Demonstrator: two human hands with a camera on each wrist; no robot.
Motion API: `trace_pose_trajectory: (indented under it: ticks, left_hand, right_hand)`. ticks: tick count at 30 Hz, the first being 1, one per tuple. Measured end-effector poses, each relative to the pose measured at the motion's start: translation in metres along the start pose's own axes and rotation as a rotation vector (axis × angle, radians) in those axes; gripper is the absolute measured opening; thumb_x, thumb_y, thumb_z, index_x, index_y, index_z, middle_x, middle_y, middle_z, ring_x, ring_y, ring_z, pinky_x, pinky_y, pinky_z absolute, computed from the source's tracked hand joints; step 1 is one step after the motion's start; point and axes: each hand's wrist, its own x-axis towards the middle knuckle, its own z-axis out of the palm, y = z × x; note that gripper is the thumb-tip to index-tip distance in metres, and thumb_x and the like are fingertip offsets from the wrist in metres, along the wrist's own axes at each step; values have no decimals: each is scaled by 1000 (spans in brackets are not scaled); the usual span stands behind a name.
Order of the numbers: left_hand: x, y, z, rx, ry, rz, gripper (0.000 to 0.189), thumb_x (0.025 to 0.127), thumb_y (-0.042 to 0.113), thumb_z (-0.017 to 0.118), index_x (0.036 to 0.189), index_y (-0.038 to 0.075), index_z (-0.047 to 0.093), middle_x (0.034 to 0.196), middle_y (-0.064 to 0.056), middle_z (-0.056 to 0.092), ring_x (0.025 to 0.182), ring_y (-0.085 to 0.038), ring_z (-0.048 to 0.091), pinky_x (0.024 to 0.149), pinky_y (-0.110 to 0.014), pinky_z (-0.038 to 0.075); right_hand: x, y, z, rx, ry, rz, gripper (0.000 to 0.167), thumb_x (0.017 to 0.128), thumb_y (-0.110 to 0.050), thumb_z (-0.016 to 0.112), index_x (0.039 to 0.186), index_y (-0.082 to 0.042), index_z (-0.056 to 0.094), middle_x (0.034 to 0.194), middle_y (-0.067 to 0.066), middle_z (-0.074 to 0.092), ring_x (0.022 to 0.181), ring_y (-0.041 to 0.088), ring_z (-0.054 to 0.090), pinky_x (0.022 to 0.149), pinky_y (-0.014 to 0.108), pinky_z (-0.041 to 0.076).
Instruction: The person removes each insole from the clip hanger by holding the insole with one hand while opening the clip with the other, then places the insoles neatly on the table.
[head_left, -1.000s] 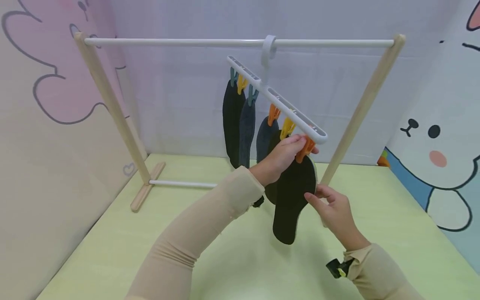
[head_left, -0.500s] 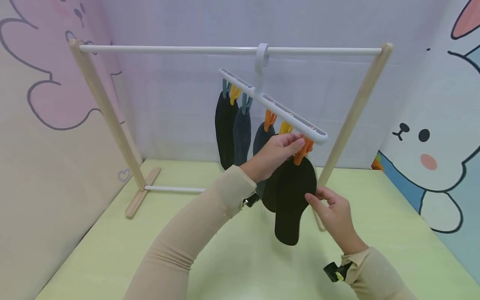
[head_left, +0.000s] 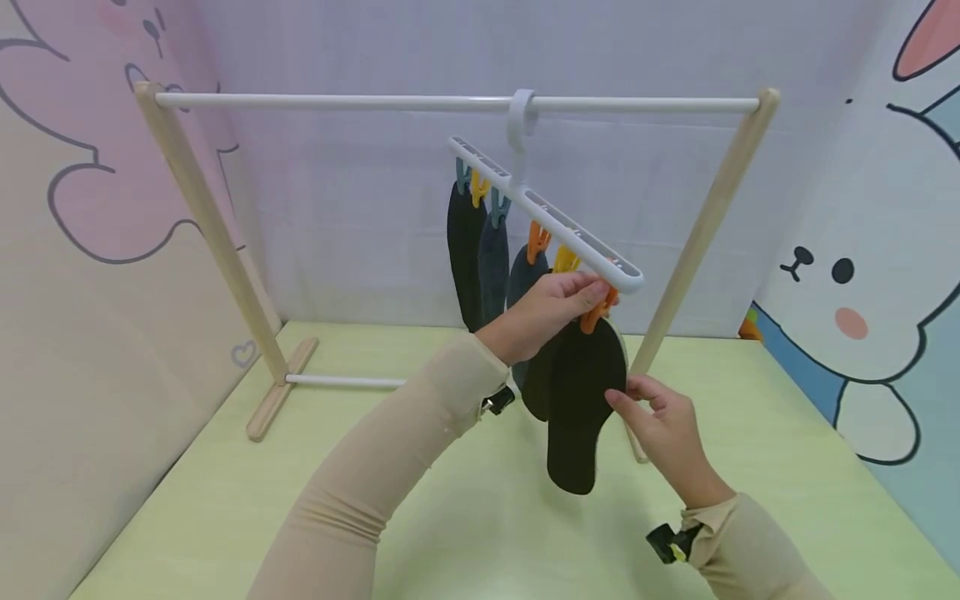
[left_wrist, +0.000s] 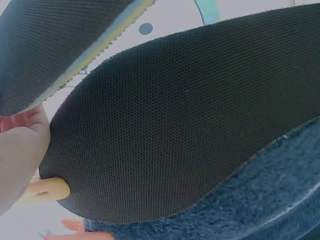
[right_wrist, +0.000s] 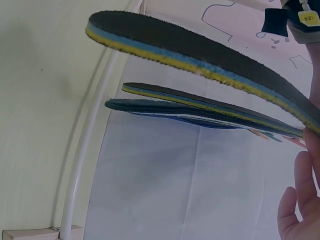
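My left hand (head_left: 551,308) pinches an orange clothespin (head_left: 600,310) hanging from the near end of the white clip hanger (head_left: 577,237). The clothespin's lower end overlaps the top edge of a black insole (head_left: 587,400), which hangs wide end up. My right hand (head_left: 663,425) pinches this insole's right edge between thumb and fingers. Side on in the right wrist view, the insole (right_wrist: 195,47) shows blue and yellow layers. Close behind it hangs a second black insole (left_wrist: 175,125), partly hidden by my left hand in the head view, beside a yellow clothespin (head_left: 566,260).
The hanger's hook (head_left: 519,121) sits over the white top bar (head_left: 337,102) of a wooden-legged rack. Further back, a navy insole (head_left: 492,267) and a black one (head_left: 465,258) hang from clothespins. The rack stands on a pale green table (head_left: 465,542) before printed curtains.
The hanger's near end has swung slightly left, with my left hand, the clothespin and the insole. Both hands keep their pinch. The head view has shifted a little.
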Motion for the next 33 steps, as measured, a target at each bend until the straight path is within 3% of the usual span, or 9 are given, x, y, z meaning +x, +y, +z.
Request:
trace_pose_trajectory:
  ticks: [5,9,14,20,28,33]
  left_hand:
    - [0,1,-1,5,7,-25,35,103,8,41,133,-9,49,125,-22,57,106,-16,53,98,-27,39]
    - [2,0,-2,5,19,-57,37,103,11,43,136,-4,49,133,-19,54,117,-17,51,103,-29,36]
    - [3,1,-2,27,83,-94,36,101,15,49,132,-2,55,126,-17,60,103,-13,56,90,-24,44]
    - [1,2,-3,32,139,-87,34,99,14,53,128,-3,58,113,-19,64,81,-9,53,72,-21,46]
    - [-1,5,-2,5,196,-79,32,99,13,54,125,-4,60,112,-21,64,79,-9,54,71,-21,47]
    - [0,4,-1,-18,223,-90,31,98,13,56,123,-5,61,104,-16,66,78,-8,54,71,-21,48]
  right_hand:
    - [0,1,1,1,1,7,7,79,11,69,84,7,68,76,-22,59,74,-4,53,67,13,40]
    - [1,-2,1,-40,7,29,6,80,9,70,85,6,68,76,-23,59,74,-4,53,67,14,40]
    - [2,-4,3,-65,2,49,8,80,8,70,87,5,70,76,-21,60,74,-4,53,67,14,40]
    - [2,-4,6,-72,-4,72,8,81,6,71,89,4,71,75,-19,61,74,-4,53,65,16,41]
    - [2,-4,8,-85,-10,93,10,82,4,71,92,4,71,76,-14,63,75,-3,53,65,18,40]
    - [2,-4,9,-85,-9,112,10,82,3,71,92,4,71,75,-15,62,74,-3,52,63,18,40]
